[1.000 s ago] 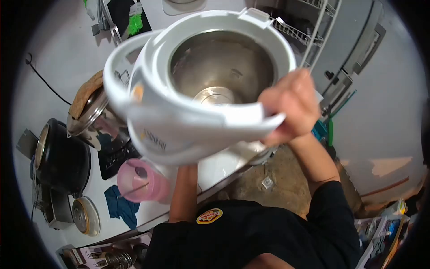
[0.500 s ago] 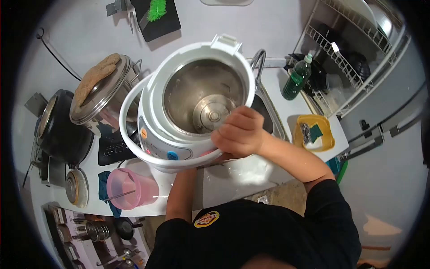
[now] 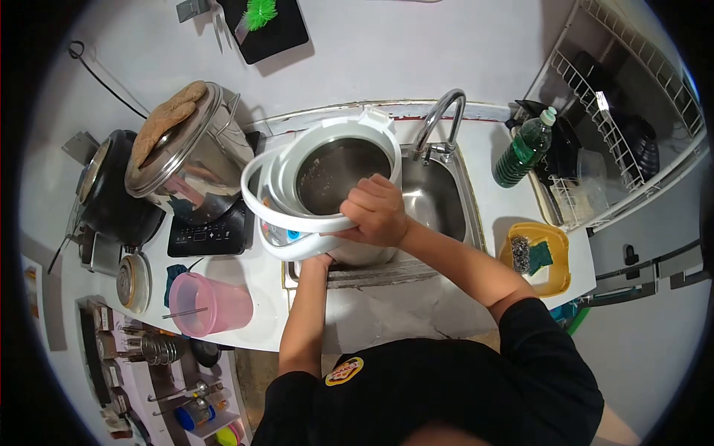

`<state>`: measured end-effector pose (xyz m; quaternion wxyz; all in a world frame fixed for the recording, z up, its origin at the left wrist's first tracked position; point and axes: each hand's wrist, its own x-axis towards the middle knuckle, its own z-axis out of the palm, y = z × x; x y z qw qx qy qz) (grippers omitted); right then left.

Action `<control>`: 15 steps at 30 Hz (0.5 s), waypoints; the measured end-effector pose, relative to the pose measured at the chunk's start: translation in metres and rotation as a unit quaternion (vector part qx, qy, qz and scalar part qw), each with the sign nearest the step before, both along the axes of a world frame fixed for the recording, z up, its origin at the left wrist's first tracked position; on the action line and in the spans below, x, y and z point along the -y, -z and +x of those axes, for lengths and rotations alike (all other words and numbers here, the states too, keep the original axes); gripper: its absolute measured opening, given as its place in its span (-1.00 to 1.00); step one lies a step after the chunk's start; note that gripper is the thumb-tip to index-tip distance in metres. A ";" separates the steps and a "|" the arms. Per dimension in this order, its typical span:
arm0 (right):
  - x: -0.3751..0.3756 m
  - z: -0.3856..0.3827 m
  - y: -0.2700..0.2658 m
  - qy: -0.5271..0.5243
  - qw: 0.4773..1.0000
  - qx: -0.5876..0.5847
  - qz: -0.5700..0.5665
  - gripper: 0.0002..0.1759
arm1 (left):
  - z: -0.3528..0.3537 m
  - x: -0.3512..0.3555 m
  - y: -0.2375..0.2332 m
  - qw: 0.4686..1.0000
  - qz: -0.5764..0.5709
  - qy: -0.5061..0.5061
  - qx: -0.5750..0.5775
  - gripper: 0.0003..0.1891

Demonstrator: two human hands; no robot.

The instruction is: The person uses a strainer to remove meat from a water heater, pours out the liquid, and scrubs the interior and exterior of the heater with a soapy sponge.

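Note:
A white electric thermo pot, its top uncovered, is over the left part of the steel sink. Some water or residue shows in its metal interior. My right hand is closed round the pot's white carrying handle at the near side. Below the pot, my left hand holds it from underneath near the sink's front edge; most of its fingers are hidden. The curved faucet rises just right of the pot.
Left stand a steel stockpot with an oven mitt, an induction cooker and a pink pitcher. Right are a green liquid bottle, a yellow basin with scrubbers and a wire dish rack.
Both hands have lowered the thermo pot away from the camera, down to the sink. The faucet and more of the basin now show.

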<state>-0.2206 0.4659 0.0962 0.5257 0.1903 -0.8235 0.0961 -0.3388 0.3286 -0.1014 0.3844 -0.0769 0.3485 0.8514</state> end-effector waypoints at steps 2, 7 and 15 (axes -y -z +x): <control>-0.001 0.000 0.010 -0.006 1.000 0.015 0.007 -0.56 | 0.004 -0.002 -0.005 0.999 -0.005 -0.018 -0.027 -0.65; 0.001 0.019 0.023 0.028 0.997 0.067 -0.028 -0.60 | -0.014 0.013 -0.003 1.000 0.017 -0.009 -0.010 -0.61; -0.023 0.061 0.042 0.101 0.964 0.065 -0.239 -0.66 | 0.005 0.047 -0.197 0.927 -0.114 -0.096 -0.343 -0.52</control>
